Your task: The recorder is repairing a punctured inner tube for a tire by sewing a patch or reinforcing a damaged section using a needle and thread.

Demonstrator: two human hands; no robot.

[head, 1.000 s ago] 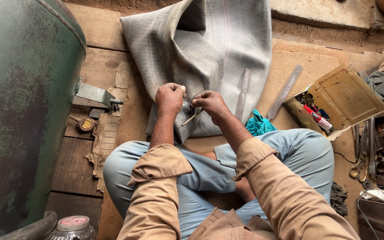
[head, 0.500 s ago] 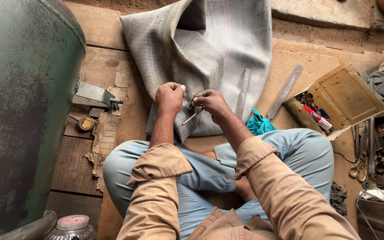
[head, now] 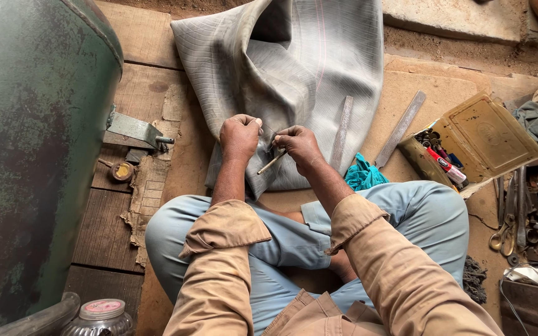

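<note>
A large grey rubber sheet [head: 287,68], folded like an inner tube, lies on the wooden floor in front of my crossed legs. My left hand [head: 239,137] is fisted on its near fold, pinching the rubber. My right hand [head: 298,144] sits beside it, fingers closed on the rubber and on a thin stick-like tool [head: 271,163] that points down to the left. Both hands nearly touch each other at the same spot on the sheet.
A big green metal drum [head: 32,155] fills the left side. Two flat metal files or rulers [head: 400,127] lie right of the sheet, beside a teal cloth [head: 362,176]. An open box of small items [head: 468,143] and hand tools [head: 518,211] are at the right. A jar [head: 102,316] stands bottom left.
My hands have shifted only slightly on the fold of the rubber; nothing else has visibly moved.
</note>
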